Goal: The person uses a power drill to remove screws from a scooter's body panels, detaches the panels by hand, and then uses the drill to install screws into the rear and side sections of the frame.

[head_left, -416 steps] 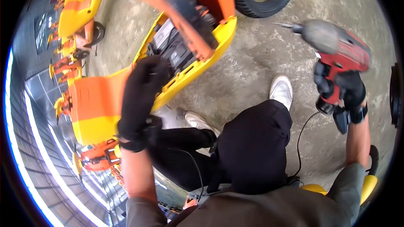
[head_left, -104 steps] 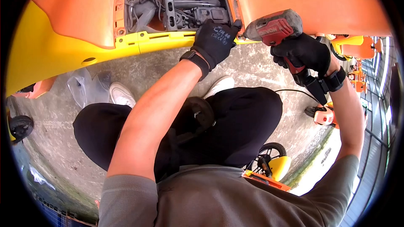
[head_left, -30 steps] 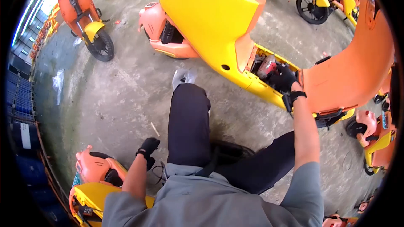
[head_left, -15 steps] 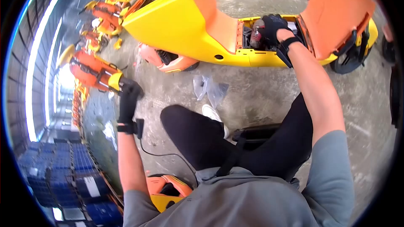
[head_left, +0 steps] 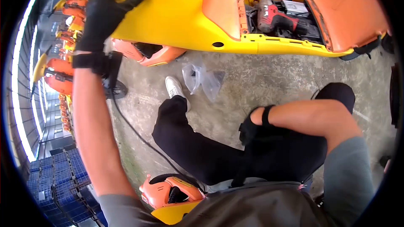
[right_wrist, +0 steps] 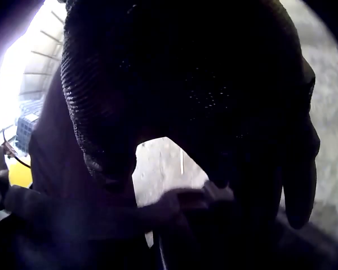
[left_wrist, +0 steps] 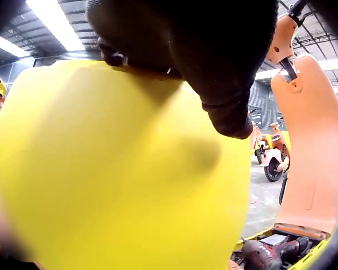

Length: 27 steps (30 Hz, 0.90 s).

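Note:
A yellow and orange scooter (head_left: 168,17) stands ahead of me, its floor compartment uncovered. A red and grey impact driver (head_left: 269,17) lies in that compartment on the parts inside. My left hand (head_left: 103,14), in a black glove, rests at the top edge of the yellow body panel (left_wrist: 124,169), thumb stretched out; its other fingers are partly hidden. Down by my thigh is my gloved right hand (head_left: 248,131), away from the scooter. The right wrist view shows this hand's fingers (right_wrist: 298,197) pointing down and spread, with dark cloth behind them.
An orange panel (head_left: 349,12) stands raised at the compartment's right end. A clear plastic bag (head_left: 204,80) lies on the concrete floor. Another scooter (head_left: 174,191) is close behind me. Blue mesh crates (head_left: 63,185) stand at the lower left.
My right hand has let go of the impact driver, leaving it in the compartment, and moved back to my thigh. My left hand has risen to the yellow panel.

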### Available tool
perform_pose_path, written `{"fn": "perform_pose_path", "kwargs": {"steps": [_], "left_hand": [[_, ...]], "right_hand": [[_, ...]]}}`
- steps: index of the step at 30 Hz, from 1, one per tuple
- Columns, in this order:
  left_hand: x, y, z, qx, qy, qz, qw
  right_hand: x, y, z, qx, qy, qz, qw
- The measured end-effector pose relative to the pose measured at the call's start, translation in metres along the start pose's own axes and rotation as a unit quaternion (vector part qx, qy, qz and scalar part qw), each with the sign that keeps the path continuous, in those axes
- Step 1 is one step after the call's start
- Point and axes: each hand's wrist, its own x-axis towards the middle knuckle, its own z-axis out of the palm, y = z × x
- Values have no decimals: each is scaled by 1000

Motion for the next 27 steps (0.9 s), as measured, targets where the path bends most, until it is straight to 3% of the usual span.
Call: {"fn": "perform_pose_path", "kwargs": {"steps": [1, 2, 4, 5, 6, 8, 10, 11, 12, 14, 15, 16, 18, 19, 20, 22, 23, 24, 27], "left_hand": [[3, -7, -6, -109, -61, -61, 990], [5, -25, -5, -132, -113, -123, 977], [10, -75, 6, -136, -169, -106, 970], [10, -33, -21, -134, -193, -119, 965], [11, 13, -43, -132, -217, -127, 959], [2, -30, -15, -121, -184, -131, 966], [-4, -44, 0, -108, -150, -125, 975], [-6, -36, -2, -110, -124, -141, 976], [-5, -27, -4, -112, -99, -157, 976], [2, -18, -11, -231, -118, -167, 951], [-1, -24, -8, -199, -101, -130, 966], [-4, -24, -3, -221, -76, -134, 963], [-4, -30, -2, -186, -80, -101, 974], [-4, -36, 0, -166, -66, -27, 984], [-5, -40, 0, -178, -79, -28, 980], [-11, -40, 13, -215, -5, 3, 977], [-9, -48, 10, -176, -15, 68, 982], [-14, -48, 14, -214, -1, 35, 976], [-16, -68, 18, -269, -11, 94, 959]], "right_hand": [[7, 2, 4, 24, -24, 6, 999], [14, 3, 5, 47, -51, 9, 998], [71, 23, 41, 24, -99, -1, 995], [91, 34, 44, -9, -128, -10, 992], [59, 2, 14, 32, -57, 90, 994], [73, 3, 42, 176, 60, 175, 967], [141, 28, 86, -56, -27, 12, 998], [106, -12, 43, 42, 40, 131, 990], [146, 0, 79, -81, 93, 21, 992], [172, -24, 67, -76, 152, -27, 985], [187, -42, 48, 62, 192, 64, 977], [200, -60, 27, 199, 224, 153, 942], [207, -84, -21, 316, 258, 154, 900], [235, -84, -22, 296, 279, 71, 911], [245, -88, -25, 302, 286, 72, 907], [231, -97, -60, 439, 362, 23, 822], [239, -95, -84, 463, 226, 15, 857], [240, -94, -96, 460, 226, -9, 858], [226, -90, -136, 410, 289, -98, 859]]}}
